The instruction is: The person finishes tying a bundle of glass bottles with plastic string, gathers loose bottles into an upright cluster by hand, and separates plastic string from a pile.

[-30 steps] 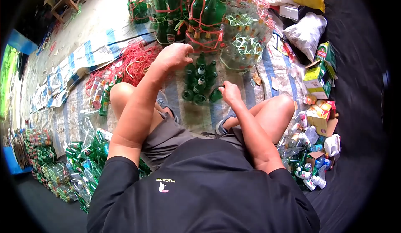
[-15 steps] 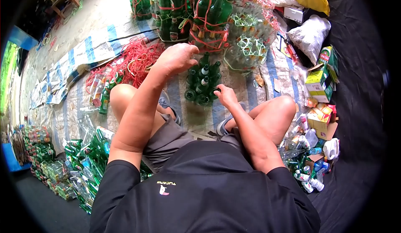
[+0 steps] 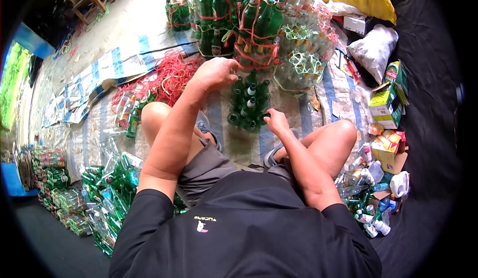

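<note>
A cluster of several green glass bottles (image 3: 250,103) stands upright on the striped sheet between my feet. My right hand (image 3: 277,120) is at the near right edge of the cluster, its fingers closed at the top of an outer bottle. My left hand (image 3: 218,72) hovers at the far left of the cluster, above the bottle tops. Its fingers are bent, with a gap between them and the thumb, and I see nothing in them. Just behind the cluster, larger bundles of green bottles (image 3: 216,9) are bound with red plastic string.
Tangled red string (image 3: 172,76) lies to the left, beside a few loose bottles. Clear bottles (image 3: 303,66) in bundles stand at the back right. A heap of green bottles (image 3: 112,193) is at the near left. Cartons (image 3: 382,103) and mixed containers (image 3: 376,203) line the right side.
The whole view has shifted, so most things sit slightly right and lower. Against the bottle cluster, both hands keep nearly the same places; my left hand's fingers are a little nearer the bottle tops.
</note>
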Demonstrator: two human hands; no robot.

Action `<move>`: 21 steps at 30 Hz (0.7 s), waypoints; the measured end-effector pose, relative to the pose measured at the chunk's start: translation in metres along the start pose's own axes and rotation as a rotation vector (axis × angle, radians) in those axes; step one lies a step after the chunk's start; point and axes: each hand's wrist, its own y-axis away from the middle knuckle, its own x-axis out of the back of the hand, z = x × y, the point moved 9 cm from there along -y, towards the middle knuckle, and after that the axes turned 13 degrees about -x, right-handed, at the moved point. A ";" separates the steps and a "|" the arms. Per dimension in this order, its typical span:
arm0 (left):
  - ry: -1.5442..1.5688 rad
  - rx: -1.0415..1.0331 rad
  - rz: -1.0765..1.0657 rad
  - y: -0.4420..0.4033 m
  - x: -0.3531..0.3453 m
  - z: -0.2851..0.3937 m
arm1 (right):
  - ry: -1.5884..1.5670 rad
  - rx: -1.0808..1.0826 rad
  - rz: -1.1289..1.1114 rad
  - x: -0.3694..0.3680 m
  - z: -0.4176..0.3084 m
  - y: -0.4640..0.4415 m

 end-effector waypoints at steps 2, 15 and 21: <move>0.006 -0.009 -0.001 -0.001 -0.002 -0.002 | -0.003 0.016 0.023 0.000 -0.001 0.001; 0.336 0.188 0.475 0.074 0.121 -0.061 | 0.002 0.026 -0.032 -0.004 -0.002 -0.005; 0.214 0.448 1.178 0.265 0.108 -0.182 | 0.124 0.031 -0.081 -0.010 0.025 -0.030</move>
